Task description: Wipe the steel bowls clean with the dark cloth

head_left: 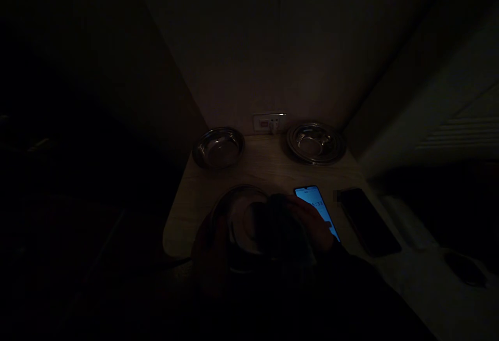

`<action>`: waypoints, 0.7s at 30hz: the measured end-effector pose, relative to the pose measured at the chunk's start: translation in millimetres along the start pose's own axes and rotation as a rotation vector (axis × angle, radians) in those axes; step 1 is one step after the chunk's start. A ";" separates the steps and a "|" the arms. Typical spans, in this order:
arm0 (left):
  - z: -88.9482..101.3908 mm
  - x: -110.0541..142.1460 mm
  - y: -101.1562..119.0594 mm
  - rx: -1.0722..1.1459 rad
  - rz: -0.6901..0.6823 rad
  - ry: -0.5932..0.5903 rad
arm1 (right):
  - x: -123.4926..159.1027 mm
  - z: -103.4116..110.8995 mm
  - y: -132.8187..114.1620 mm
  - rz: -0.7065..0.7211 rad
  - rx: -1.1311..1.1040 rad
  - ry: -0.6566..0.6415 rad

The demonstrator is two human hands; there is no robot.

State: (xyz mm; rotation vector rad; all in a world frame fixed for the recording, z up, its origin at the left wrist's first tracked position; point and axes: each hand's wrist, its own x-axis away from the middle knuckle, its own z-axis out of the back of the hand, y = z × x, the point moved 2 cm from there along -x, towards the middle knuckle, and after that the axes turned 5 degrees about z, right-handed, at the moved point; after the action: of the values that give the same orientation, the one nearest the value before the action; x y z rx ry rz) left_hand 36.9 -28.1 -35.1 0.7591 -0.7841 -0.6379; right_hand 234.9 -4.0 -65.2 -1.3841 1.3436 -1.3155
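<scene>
In the dim light a shiny metal bowl point(240, 219) is held above the near part of the small table. My left hand point(210, 252) grips its left edge; the fingers are mostly lost in shadow. On the bowl's right side lies a dark cloth point(283, 232), bunched under my right hand point(312, 221), whose fingers are closed over it. The cloth covers the right half of the bowl's surface. Just beyond the right hand, a lit phone point(312, 195) lies on the table, partly hidden by that hand.
A metal bowl point(218, 148) stands at the table's back left, and a stack of metal dishes point(315, 144) at the back right. Behind them is a wall socket point(268, 122) with a plug. A dark phone-like slab point(370, 221) lies right of the lit phone. The wooden tabletop point(187, 211) has a rounded left corner.
</scene>
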 end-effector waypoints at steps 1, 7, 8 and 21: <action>0.0 -1.2 -0.5 -0.004 -0.012 -0.006 | 0.4 1.9 3.4 -0.019 -0.033 0.013; -0.3 -7.2 -6.7 0.016 -0.059 -0.020 | 1.0 5.6 13.3 -0.057 -0.081 0.035; -0.3 -7.7 -7.4 0.008 -0.065 -0.030 | 1.5 5.8 13.1 -0.072 -0.086 0.028; 0.3 -11.2 -9.9 -0.033 -0.118 -0.139 | 14.0 6.5 -7.7 0.353 0.569 0.027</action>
State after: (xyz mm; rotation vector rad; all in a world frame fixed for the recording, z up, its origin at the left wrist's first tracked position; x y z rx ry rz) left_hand 28.3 -25.5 -47.0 0.7407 -0.8584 -0.8150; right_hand 241.2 -17.6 -56.6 -0.7090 1.0519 -1.3328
